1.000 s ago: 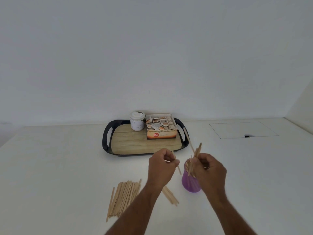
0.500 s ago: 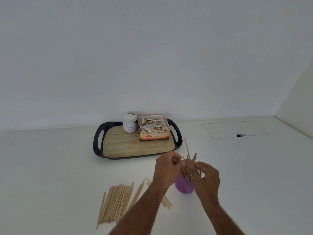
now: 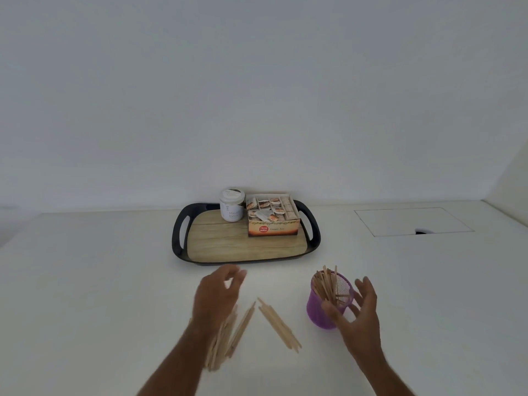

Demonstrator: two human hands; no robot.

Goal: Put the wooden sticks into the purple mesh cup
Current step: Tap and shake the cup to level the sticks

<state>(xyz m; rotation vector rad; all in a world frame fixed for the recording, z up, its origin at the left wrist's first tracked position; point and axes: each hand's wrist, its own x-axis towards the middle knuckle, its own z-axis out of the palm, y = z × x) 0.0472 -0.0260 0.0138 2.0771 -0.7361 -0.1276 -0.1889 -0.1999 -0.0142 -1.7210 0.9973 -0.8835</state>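
Observation:
The purple mesh cup (image 3: 317, 311) stands upright on the white table, with several wooden sticks (image 3: 325, 284) leaning inside it. My right hand (image 3: 358, 312) hovers just right of the cup, fingers spread, holding nothing. My left hand (image 3: 217, 295) floats above the table left of the cup with loosely curved fingers and nothing in it. A loose pile of wooden sticks (image 3: 225, 338) lies partly under my left forearm. A small bundle of sticks (image 3: 278, 324) lies between the pile and the cup.
A black tray with a wood-look floor (image 3: 245, 244) sits behind my hands. It carries a white jar (image 3: 232, 204) and an open box of tea sachets (image 3: 273, 218). A square hatch outline (image 3: 411, 221) marks the table at the right.
Both hands have let go of the sticks they held at the cup. The sticks now stand in the cup. My left hand has swung left over the pile, and my right has drawn back.

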